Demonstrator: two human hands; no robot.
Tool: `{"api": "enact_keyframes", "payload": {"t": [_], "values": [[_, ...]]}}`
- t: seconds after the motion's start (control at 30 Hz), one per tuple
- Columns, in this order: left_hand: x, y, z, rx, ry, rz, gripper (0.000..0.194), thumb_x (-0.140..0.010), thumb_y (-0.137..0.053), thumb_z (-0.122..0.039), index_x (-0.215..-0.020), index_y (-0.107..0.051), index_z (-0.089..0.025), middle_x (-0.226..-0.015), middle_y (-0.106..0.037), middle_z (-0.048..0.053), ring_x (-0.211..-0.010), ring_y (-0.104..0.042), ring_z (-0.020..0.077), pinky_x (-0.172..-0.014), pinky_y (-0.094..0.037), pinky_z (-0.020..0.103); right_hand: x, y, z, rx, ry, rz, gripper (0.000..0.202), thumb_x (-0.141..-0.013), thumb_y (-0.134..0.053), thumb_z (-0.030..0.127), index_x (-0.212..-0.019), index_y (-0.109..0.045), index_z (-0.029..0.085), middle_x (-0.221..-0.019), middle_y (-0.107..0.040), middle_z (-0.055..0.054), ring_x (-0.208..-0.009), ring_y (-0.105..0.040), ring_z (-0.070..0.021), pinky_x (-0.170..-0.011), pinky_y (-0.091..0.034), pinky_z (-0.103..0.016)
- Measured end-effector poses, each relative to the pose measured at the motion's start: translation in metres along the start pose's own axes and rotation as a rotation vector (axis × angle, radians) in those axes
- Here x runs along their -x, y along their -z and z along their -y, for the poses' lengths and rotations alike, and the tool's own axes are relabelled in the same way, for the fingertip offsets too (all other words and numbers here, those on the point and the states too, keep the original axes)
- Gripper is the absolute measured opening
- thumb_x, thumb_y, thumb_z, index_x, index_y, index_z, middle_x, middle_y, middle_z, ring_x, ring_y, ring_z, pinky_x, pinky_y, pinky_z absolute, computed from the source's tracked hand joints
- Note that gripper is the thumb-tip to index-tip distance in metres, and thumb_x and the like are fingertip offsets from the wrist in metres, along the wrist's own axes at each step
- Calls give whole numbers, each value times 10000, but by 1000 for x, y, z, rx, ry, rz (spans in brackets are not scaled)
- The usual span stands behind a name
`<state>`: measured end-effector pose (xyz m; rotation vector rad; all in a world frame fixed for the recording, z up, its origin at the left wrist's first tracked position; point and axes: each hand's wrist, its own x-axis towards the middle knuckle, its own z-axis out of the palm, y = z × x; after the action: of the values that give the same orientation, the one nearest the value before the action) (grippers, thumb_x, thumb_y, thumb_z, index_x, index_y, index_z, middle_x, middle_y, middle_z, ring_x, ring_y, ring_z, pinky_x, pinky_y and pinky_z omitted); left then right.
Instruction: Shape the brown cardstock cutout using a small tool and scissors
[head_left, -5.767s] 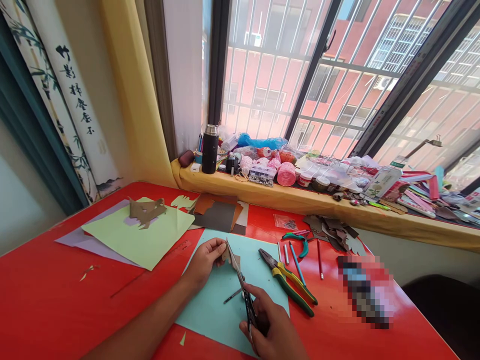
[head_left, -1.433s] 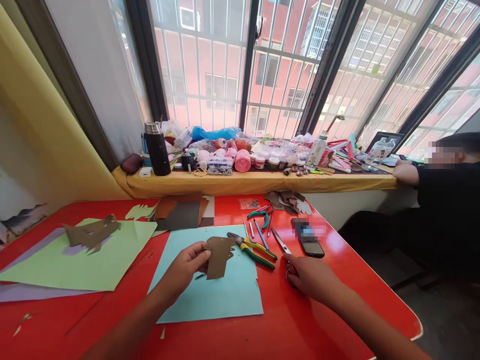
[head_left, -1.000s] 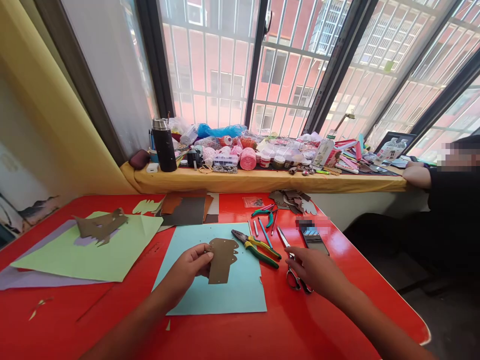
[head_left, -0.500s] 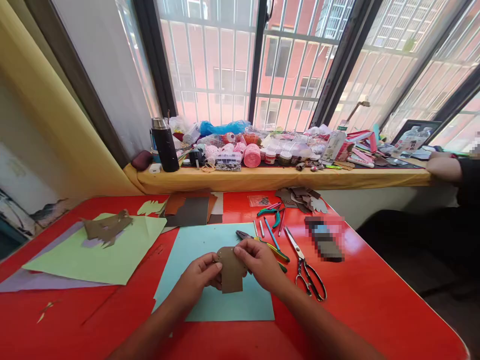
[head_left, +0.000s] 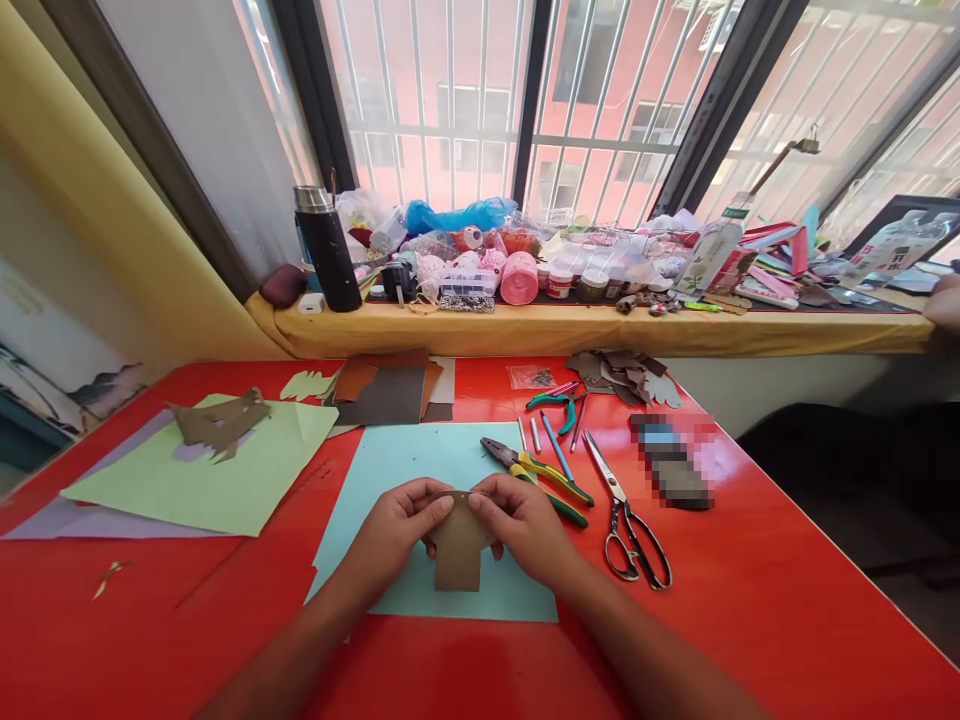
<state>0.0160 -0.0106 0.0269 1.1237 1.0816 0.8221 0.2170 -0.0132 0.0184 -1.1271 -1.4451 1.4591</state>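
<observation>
A brown cut piece (head_left: 458,560), rounded at the top and straight at the bottom, is held over a light blue sheet (head_left: 420,450). My left hand (head_left: 401,525) pinches its upper left edge, thumb on the front. On the upper right edge, my right hand (head_left: 517,515) has a like pinch. Pliers with yellow and green handles (head_left: 551,480) lie just beyond my right hand. To their right are large scissors (head_left: 622,510) with black handles.
Green paper (head_left: 217,500) with a brown scrap lies at the left. Dark and brown sheets (head_left: 390,395), small pliers (head_left: 562,400) and scraps (head_left: 622,375) lie at the back. A black flask (head_left: 330,250) stands on the crowded sill. A person's hand (head_left: 943,305) shows at far right.
The brown piece has turned more upright and level between my hands. My left hand has shifted to its upper edge. The view has moved, showing the pliers and scissors farther right.
</observation>
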Motion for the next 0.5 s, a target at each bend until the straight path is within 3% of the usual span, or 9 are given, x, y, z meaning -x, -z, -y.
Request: {"api": "enact_keyframes", "payload": {"t": [0.27, 0.4, 0.5], "values": [[4, -3, 2, 71, -7, -12, 523, -774, -798, -628, -978, -692, -158, -734, -663, 8, -657, -594, 149, -555, -473, 237, 1, -2, -2, -69, -28, 28, 460, -884, -680, 638, -833, -621, 184, -652, -580, 36, -469, -524, -98, -427, -429, -211], [5, -3, 6, 140, 25, 123, 562, -829, -755, -631, -1126, -624, -171, -796, -712, 35, -688, -684, 187, -576, -498, 261, -1, -2, 0, -103, 16, -102, 441, -897, -678, 617, -841, -622, 183, -615, -563, 51, -437, -506, -89, -411, -399, -204], [6, -4, 9, 90, 56, 231, 547, -806, -780, -628, -1053, -625, -165, -826, -732, 55, -657, -725, 207, -566, -503, 273, -1, 2, 4, -112, 36, -171, 429, -907, -672, 605, -834, -615, 186, -570, -550, 60, -400, -494, -87, -385, -343, -202]]}}
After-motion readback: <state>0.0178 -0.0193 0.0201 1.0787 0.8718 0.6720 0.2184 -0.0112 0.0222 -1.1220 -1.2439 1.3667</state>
